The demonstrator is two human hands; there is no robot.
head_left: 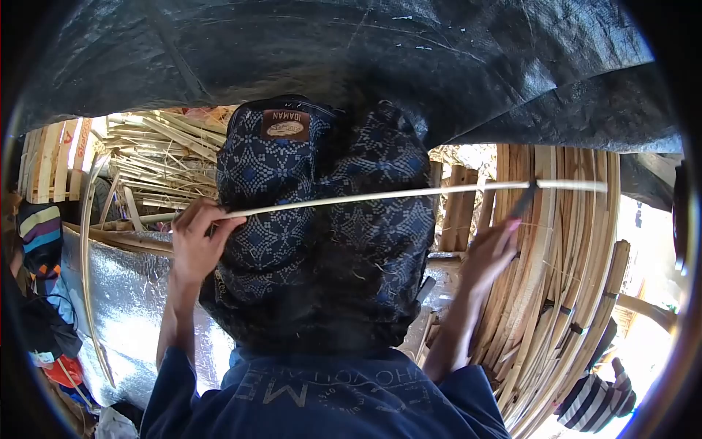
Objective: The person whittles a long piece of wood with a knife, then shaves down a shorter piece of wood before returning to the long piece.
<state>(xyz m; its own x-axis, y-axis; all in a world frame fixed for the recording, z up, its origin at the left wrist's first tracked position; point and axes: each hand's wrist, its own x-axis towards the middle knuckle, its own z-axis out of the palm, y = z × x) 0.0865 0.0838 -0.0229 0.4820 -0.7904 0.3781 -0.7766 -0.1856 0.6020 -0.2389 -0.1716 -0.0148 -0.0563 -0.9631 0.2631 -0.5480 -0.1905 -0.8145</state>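
A long thin pale bamboo strip [409, 193] runs nearly level across the view at head height. My left hand [196, 241] is raised and pinches the strip's left end between thumb and fingers. My right hand [488, 252] is raised further right and grips a dark, narrow tool [523, 200], whose tip touches the strip near its right end. Both arms come up from my blue shirt [322, 395] at the bottom. A blue patterned backpack [322, 219] hangs right behind the strip, between my hands.
A black tarp [409, 58] covers the top. Bent bamboo slats [570, 293] stand bundled on the right. Split bamboo [164, 157] is piled at the back left, above a silver foil sheet [124, 307]. Striped cloth [596, 402] lies lower right.
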